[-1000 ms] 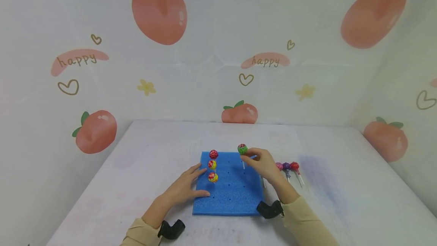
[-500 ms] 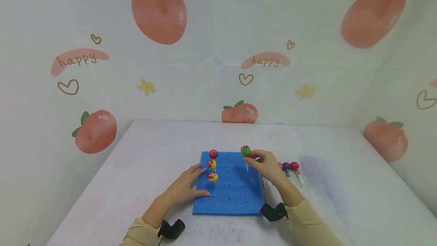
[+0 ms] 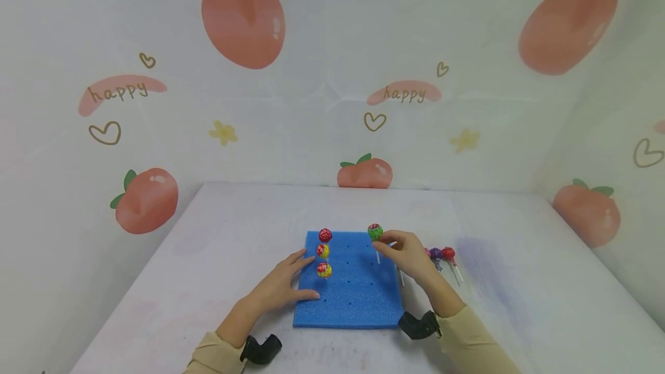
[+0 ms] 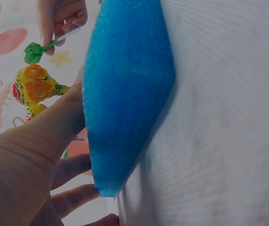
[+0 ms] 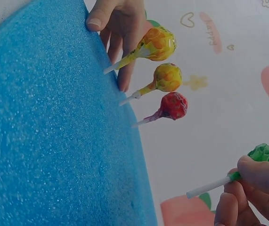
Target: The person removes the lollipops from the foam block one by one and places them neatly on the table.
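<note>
My right hand (image 3: 407, 251) pinches a green lollipop (image 3: 375, 232) just under its wrapped head, over the back right part of a blue foam board (image 3: 358, 305). In the right wrist view the white stick (image 5: 209, 187) points toward the board, its tip apart from the surface. My left hand (image 3: 277, 284) rests on the board's left edge with fingers spread. Beside it a red lollipop (image 3: 325, 235) and two yellow lollipops, the middle one (image 3: 322, 251) and the front one (image 3: 324, 270), stand upright in a row, sticks in the foam.
Right of the board lie a purple lollipop (image 3: 436, 253), a red lollipop (image 3: 448, 253) and a pink one (image 3: 427, 251) partly behind my right hand. Small holes dot the board. A white table (image 3: 208, 235) surrounds it, with a fruit-printed curtain (image 3: 312, 45) behind.
My right hand has shifted slightly right and toward me with the green lollipop. The left hand and the standing lollipops have stayed put.
</note>
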A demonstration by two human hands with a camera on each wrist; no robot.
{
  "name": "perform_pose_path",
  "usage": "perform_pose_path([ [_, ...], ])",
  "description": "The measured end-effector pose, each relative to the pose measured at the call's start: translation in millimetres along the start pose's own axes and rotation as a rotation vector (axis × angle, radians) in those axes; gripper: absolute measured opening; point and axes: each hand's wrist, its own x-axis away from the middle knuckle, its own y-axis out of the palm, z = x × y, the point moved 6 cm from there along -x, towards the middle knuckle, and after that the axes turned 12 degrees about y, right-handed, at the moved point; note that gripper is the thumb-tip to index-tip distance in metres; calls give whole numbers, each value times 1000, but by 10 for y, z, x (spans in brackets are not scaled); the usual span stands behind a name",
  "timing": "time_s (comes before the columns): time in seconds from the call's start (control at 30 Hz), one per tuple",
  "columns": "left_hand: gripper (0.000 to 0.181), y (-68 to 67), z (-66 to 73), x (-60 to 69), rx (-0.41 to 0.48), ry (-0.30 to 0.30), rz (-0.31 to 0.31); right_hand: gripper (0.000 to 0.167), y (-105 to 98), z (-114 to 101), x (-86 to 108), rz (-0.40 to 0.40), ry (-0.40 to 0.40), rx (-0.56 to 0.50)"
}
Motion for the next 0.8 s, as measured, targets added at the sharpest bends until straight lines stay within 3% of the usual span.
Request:
perform_pose_path([
  [0.8, 78, 1, 6, -1, -6, 2, 5, 26, -75, 29, -12, 16, 25, 7],
])
